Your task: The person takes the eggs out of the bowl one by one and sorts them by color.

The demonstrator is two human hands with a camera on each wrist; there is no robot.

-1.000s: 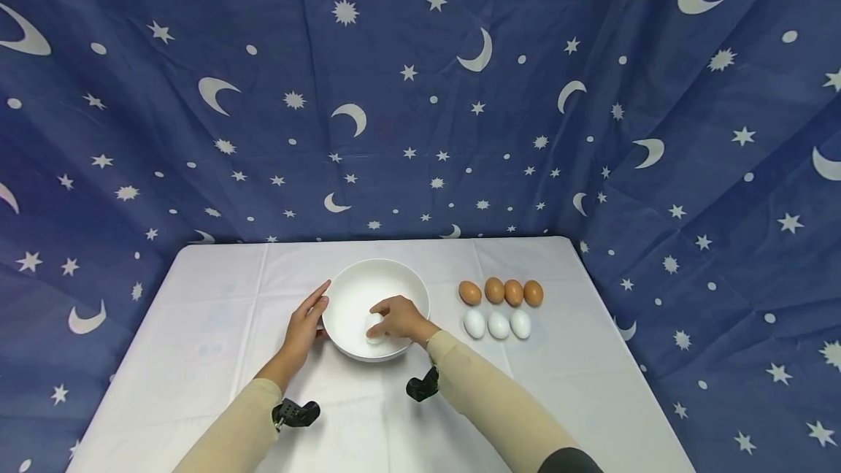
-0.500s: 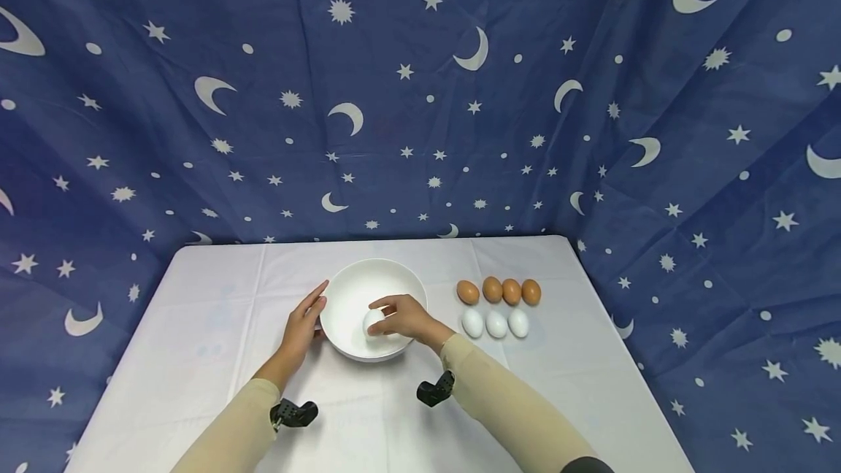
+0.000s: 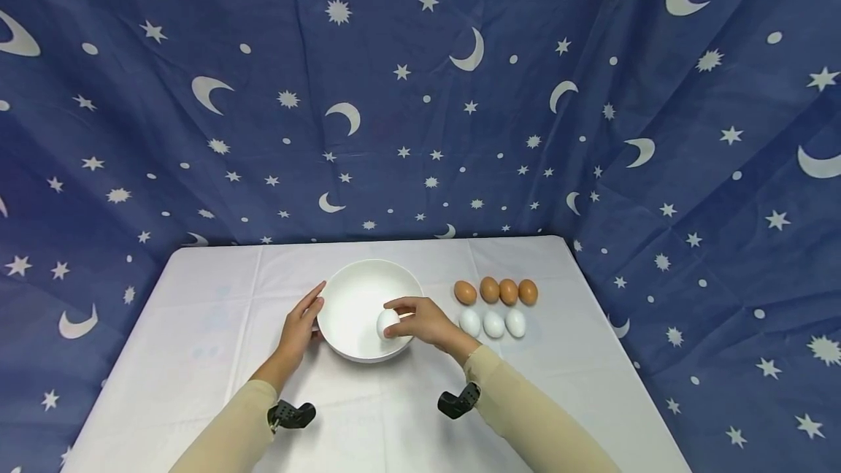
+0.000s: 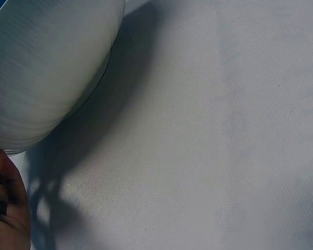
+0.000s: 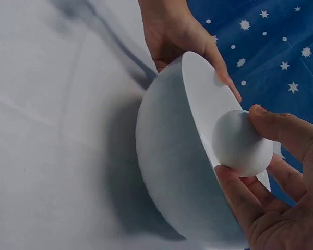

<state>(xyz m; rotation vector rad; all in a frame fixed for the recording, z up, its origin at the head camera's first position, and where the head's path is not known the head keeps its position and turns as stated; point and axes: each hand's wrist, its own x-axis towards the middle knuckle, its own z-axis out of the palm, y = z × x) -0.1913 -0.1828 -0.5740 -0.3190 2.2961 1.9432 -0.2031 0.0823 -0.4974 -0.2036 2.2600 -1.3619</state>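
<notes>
In the head view, a white bowl point(image 3: 358, 298) stands on the table. My right hand point(image 3: 423, 323) pinches a white egg point(image 3: 387, 322) between thumb and fingers, over the bowl's front right part. In the right wrist view the egg point(image 5: 239, 141) is up at the rim, with fingertips around it. My left hand point(image 3: 298, 327) rests against the bowl's left side, its fingers straight along the outside just under the rim. Part of that hand point(image 4: 10, 208) shows at the edge of the left wrist view, a fingertip touching the bowl point(image 4: 47, 78).
Several brown eggs point(image 3: 489, 290) lie in a row to the right of the bowl. In front of them is a row of 3 white eggs point(image 3: 493, 324). A white cloth covers the table point(image 3: 197, 356), and a blue star-and-moon curtain point(image 3: 381, 130) hangs behind it.
My right hand has lifted the white egg from low inside the bowl and carried it rightward, up toward the near right rim. The left hand has stayed at the bowl's side.
</notes>
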